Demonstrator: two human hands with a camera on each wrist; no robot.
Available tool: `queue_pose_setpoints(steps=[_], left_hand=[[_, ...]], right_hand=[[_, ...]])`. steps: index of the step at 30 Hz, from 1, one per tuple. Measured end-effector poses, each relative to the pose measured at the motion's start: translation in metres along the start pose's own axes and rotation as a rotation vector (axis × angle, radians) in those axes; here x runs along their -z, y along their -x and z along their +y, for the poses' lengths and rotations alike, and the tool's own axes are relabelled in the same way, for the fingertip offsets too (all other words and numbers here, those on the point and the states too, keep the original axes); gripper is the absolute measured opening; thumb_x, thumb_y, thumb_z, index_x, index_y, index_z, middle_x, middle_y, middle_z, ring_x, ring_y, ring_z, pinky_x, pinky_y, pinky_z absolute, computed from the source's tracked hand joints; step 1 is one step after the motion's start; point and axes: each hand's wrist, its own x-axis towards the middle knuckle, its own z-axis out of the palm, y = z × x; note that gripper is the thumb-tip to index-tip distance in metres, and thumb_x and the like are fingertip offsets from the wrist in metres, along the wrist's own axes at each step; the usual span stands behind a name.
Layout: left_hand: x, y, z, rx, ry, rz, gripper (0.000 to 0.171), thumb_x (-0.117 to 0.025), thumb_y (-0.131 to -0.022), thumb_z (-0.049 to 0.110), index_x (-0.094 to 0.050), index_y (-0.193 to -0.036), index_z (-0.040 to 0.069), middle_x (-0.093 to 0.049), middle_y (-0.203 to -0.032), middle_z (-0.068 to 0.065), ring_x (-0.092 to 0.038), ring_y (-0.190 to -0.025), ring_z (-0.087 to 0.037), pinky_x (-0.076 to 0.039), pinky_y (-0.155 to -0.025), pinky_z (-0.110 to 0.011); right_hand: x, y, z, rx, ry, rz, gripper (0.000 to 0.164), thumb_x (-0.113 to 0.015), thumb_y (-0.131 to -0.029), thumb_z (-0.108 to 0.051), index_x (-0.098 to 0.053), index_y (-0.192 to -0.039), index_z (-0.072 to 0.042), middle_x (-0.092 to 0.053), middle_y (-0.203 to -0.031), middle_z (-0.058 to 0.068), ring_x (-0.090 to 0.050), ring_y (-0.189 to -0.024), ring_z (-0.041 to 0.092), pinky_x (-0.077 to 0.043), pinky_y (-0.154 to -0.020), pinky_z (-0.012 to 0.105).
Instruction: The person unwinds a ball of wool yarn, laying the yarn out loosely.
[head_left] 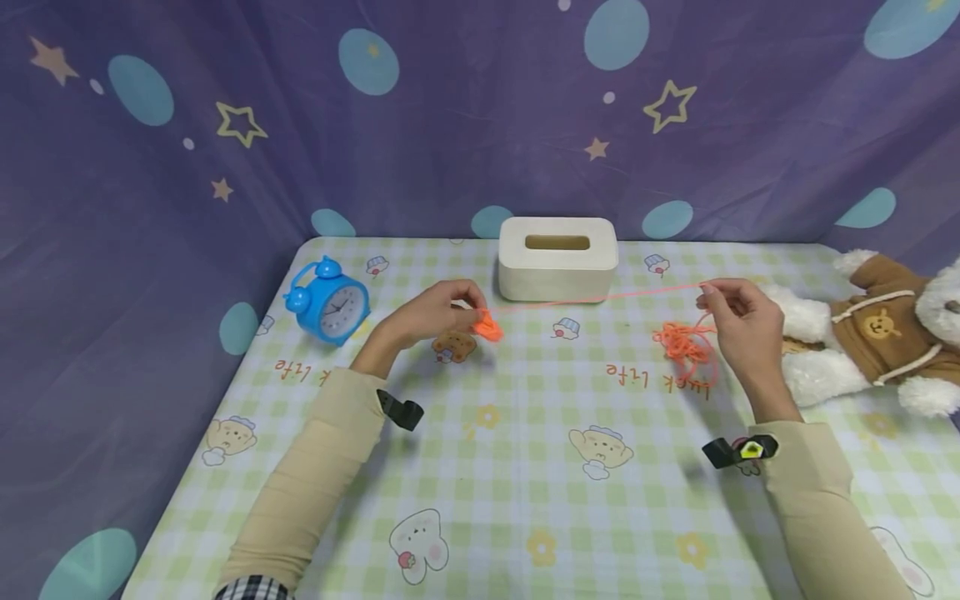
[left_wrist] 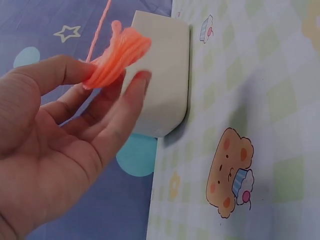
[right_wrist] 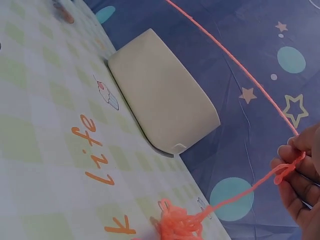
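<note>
My left hand [head_left: 442, 312] pinches a small wound bundle of orange yarn [left_wrist: 119, 57] between thumb and fingers, above the table. From that bundle a single strand [head_left: 600, 298] runs nearly straight across to my right hand [head_left: 742, 325], whose thumb and fingertips pinch it. Below the right hand's fingers hangs a loose tangle of the same yarn [head_left: 684, 343], joined to the hand by a strand. In the right wrist view a small knotted loop [right_wrist: 285, 172] shows at the fingers. The two hands are well apart, both raised over the cloth.
A cream tissue box [head_left: 557, 271] stands at the back, behind the taut strand. The blue alarm clock [head_left: 330, 304] is left of the left hand. A white teddy bear [head_left: 877, 321] in a brown hoodie lies at the right. Checked cloth [head_left: 495, 475] covers the table.
</note>
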Motion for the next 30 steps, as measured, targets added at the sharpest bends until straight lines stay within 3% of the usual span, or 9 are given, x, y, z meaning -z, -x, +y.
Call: queue_pose_setpoints(steps=[9,15,24,30], left_hand=[[-0.001,-0.002,0.0,0.019,0.04,0.033,0.019,-0.057,-0.096,0.013,-0.05,-0.11,0.003,-0.053,-0.109,-0.012,-0.059,-0.093,-0.025,-0.052,-0.086,-0.048],[0.0,-0.003,-0.002,0.021,0.066,0.019,0.027,-0.055,-0.095,0.009,-0.046,-0.118,-0.002,-0.05,-0.112,-0.012,-0.06,-0.091,-0.025,-0.049,-0.088,-0.053],[0.0,0.0,-0.003,-0.055,0.103,-0.04,0.02,-0.058,-0.097,0.017,-0.058,-0.11,0.002,-0.055,-0.108,-0.014,-0.058,-0.083,-0.029,-0.052,-0.08,-0.049],[0.0,0.0,-0.004,-0.029,0.158,-0.047,0.02,-0.056,-0.098,0.017,-0.059,-0.112,0.003,-0.053,-0.112,-0.014,-0.059,-0.085,-0.028,-0.05,-0.085,-0.059]], right_hand=[[0.003,-0.002,0.005,0.041,-0.025,0.043,0.024,-0.062,-0.094,-0.02,-0.068,-0.103,0.001,-0.063,-0.075,-0.021,-0.06,-0.071,-0.001,-0.038,-0.055,0.014],[0.008,-0.006,0.008,0.048,-0.089,0.106,0.02,-0.064,-0.092,-0.014,-0.068,-0.1,0.004,-0.064,-0.073,-0.02,-0.061,-0.068,-0.003,-0.04,-0.054,0.011],[0.013,-0.008,0.015,0.014,-0.073,0.147,0.02,-0.063,-0.093,-0.017,-0.069,-0.099,0.001,-0.062,-0.073,-0.021,-0.06,-0.066,-0.004,-0.042,-0.055,0.009],[0.019,-0.008,0.017,-0.039,-0.02,0.163,0.021,-0.061,-0.094,-0.021,-0.069,-0.102,-0.004,-0.061,-0.073,-0.025,-0.06,-0.068,-0.006,-0.043,-0.057,0.008]])
